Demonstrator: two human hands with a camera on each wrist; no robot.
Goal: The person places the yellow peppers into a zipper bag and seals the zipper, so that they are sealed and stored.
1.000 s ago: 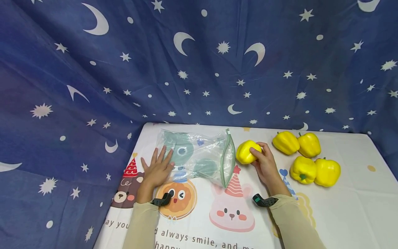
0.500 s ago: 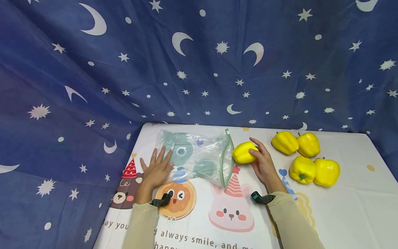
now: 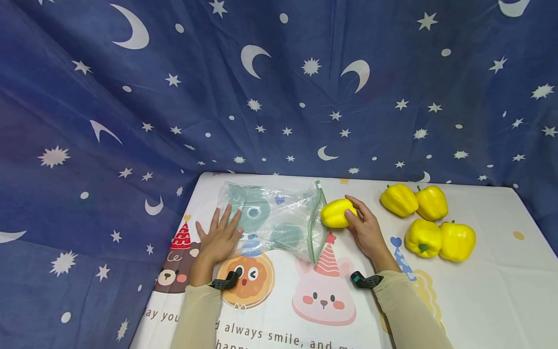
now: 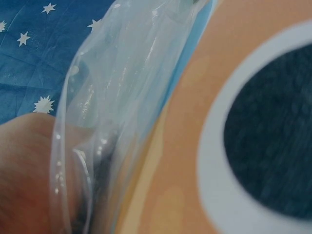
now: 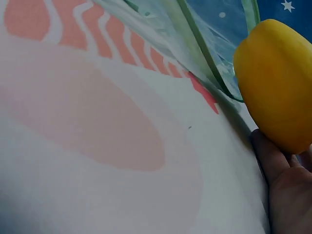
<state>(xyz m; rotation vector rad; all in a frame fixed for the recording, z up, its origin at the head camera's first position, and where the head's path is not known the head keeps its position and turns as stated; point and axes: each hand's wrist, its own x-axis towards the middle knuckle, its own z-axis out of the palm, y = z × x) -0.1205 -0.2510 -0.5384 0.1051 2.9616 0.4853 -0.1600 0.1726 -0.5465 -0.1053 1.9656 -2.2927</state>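
Note:
A clear plastic zip bag (image 3: 287, 213) with a green-edged mouth lies flat, its opening to the right. My left hand (image 3: 220, 240) rests on the bag's closed end with fingers spread. In the left wrist view the crinkled plastic (image 4: 117, 73) stands up beside the hand (image 4: 29, 170). My right hand (image 3: 366, 230) grips a yellow bell pepper (image 3: 337, 213) between thumb and fingers, its front end at the bag's mouth. The right wrist view shows the pepper (image 5: 275, 83) close to the green zip edge (image 5: 204, 48), with the hand (image 5: 292, 195) behind it.
Several other yellow bell peppers (image 3: 431, 202) sit in two touching pairs on the right of the table. A white cloth with cartoon prints (image 3: 324, 300) covers the table. Behind it and on the left hangs a blue curtain (image 3: 279, 97) with moons and stars.
My right hand has carried the bell pepper leftward, from just right of the bag to its mouth. The left hand and the bag have stayed in place.

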